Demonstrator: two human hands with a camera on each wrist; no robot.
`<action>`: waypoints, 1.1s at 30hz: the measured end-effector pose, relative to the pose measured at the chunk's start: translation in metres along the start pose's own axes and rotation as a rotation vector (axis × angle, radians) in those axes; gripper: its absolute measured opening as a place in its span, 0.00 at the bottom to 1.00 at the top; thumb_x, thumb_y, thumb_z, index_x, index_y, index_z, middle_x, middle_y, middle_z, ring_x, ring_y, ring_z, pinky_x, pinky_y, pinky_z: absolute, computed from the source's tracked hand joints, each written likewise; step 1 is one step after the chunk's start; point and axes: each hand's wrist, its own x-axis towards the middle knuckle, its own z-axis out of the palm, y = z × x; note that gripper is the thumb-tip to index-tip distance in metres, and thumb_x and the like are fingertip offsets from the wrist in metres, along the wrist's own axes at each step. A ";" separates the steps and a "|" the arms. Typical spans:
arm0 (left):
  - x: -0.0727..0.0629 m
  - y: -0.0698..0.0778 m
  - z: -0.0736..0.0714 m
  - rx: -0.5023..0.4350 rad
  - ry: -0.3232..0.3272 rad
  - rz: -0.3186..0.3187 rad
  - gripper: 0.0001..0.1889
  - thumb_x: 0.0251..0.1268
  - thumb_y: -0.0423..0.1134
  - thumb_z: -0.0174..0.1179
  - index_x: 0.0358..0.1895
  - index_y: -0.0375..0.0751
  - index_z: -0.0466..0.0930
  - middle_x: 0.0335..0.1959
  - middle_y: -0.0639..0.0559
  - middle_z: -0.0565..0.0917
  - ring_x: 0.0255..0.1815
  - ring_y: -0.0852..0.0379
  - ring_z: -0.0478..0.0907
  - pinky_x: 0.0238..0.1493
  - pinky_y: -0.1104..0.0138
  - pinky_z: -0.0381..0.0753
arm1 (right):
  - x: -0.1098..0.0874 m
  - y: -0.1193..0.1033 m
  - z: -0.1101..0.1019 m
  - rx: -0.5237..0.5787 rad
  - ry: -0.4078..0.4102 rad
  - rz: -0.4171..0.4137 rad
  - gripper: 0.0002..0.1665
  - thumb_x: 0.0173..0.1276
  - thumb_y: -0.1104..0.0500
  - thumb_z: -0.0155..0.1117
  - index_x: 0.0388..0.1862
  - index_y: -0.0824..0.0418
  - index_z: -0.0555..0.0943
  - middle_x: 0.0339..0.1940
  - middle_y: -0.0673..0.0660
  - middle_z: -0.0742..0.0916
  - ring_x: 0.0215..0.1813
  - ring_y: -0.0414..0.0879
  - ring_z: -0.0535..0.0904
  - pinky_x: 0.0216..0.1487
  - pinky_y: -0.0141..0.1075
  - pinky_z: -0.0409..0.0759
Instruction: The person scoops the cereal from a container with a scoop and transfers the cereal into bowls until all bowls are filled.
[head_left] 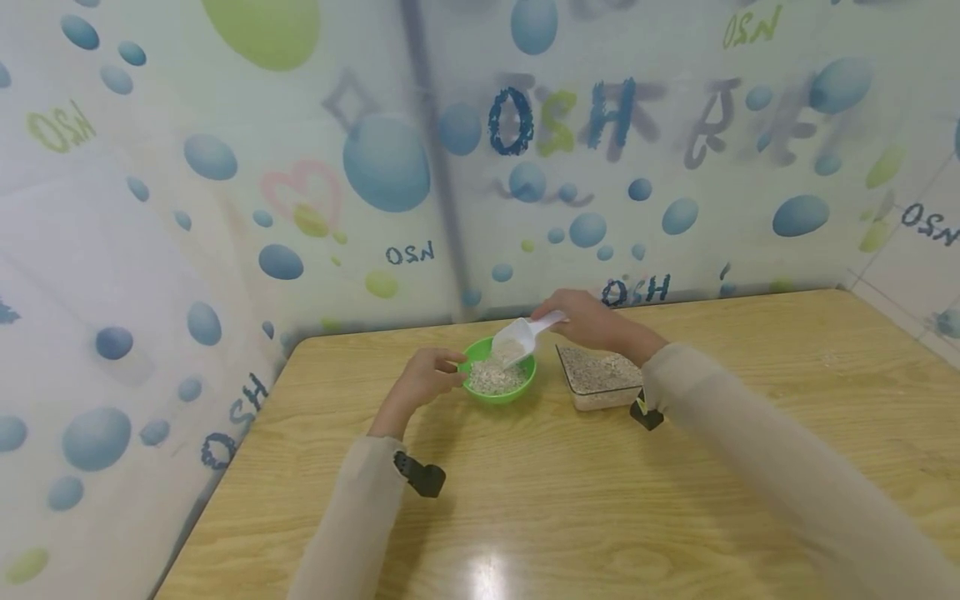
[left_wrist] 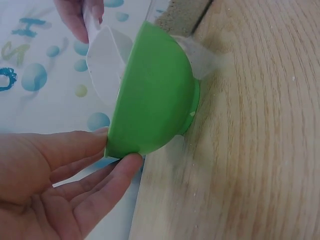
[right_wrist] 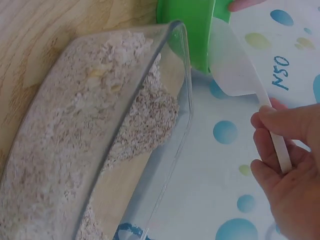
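A green bowl (head_left: 501,398) stands on the table, holding pale flakes that look like oats (head_left: 495,377). At its left edge my left hand (head_left: 426,379) pinches the rim, the thumb on top and the fingers against the outer wall, as the left wrist view shows. My right hand (head_left: 588,321) grips the handle of a white scoop (right_wrist: 232,65). The scoop is tilted down over the bowl, with some flakes in it. Right of the bowl is a clear rectangular container (right_wrist: 186,100) with more of the flakes inside, partly hidden by my right arm in the head view.
The wooden table (head_left: 525,500) reaches back to a wall covering (head_left: 465,233) printed with blue and green spots and letters. Dark wrist cameras (head_left: 423,477) are strapped on both wrists. A few small crumbs dot the tabletop.
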 end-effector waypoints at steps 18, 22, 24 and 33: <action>-0.002 0.000 0.000 -0.024 0.005 -0.001 0.18 0.62 0.30 0.57 0.55 0.29 0.74 0.51 0.33 0.75 0.51 0.42 0.74 0.45 0.59 0.78 | 0.007 -0.014 0.013 -0.126 0.032 -0.147 0.15 0.54 0.76 0.63 0.40 0.66 0.83 0.36 0.57 0.82 0.42 0.50 0.76 0.47 0.42 0.75; -0.001 -0.001 0.001 -0.028 0.003 0.003 0.18 0.62 0.30 0.57 0.55 0.29 0.74 0.50 0.32 0.75 0.50 0.42 0.74 0.45 0.59 0.78 | 0.007 -0.020 0.012 -0.167 0.019 -0.164 0.15 0.54 0.75 0.64 0.41 0.65 0.83 0.35 0.55 0.81 0.41 0.49 0.76 0.46 0.40 0.75; -0.001 -0.002 0.001 -0.028 0.005 0.004 0.18 0.61 0.30 0.57 0.55 0.29 0.74 0.50 0.32 0.75 0.50 0.42 0.74 0.45 0.59 0.78 | 0.007 -0.022 0.012 -0.191 0.014 -0.172 0.15 0.54 0.75 0.64 0.41 0.64 0.83 0.35 0.55 0.81 0.41 0.49 0.75 0.45 0.40 0.75; 0.000 -0.003 0.000 -0.008 0.002 0.000 0.18 0.62 0.31 0.58 0.55 0.31 0.74 0.52 0.31 0.74 0.51 0.41 0.74 0.44 0.59 0.78 | 0.001 -0.027 0.006 -0.220 0.010 -0.162 0.16 0.53 0.76 0.64 0.41 0.66 0.83 0.38 0.57 0.82 0.44 0.51 0.76 0.49 0.41 0.75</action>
